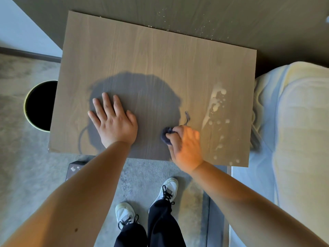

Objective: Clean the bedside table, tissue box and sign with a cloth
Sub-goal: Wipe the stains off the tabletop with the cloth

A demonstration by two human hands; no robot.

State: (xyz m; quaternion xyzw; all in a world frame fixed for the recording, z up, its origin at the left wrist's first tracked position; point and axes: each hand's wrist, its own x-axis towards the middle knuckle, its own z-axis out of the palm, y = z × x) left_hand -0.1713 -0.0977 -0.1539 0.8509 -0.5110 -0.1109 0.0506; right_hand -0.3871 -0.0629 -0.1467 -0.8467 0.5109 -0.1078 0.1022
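The wooden bedside table (151, 56) fills the middle of the head view. My left hand (114, 120) lies flat on its top with fingers spread. My right hand (185, 147) grips a dark blue-grey cloth (166, 135), bunched up and pressed on the tabletop near the front edge. A thin strip of the cloth sticks out beyond my fingers. Pale wet splashes (216, 107) mark the right part of the tabletop. White specks lie along the wall panel behind the table. No tissue box or sign shows on the tabletop.
A round black bin (40, 106) with a pale rim stands on the floor left of the table. A bed with light bedding (293, 122) lies against the right side. A dark speckled object (74, 169) sits on the floor under the front edge, near my shoes.
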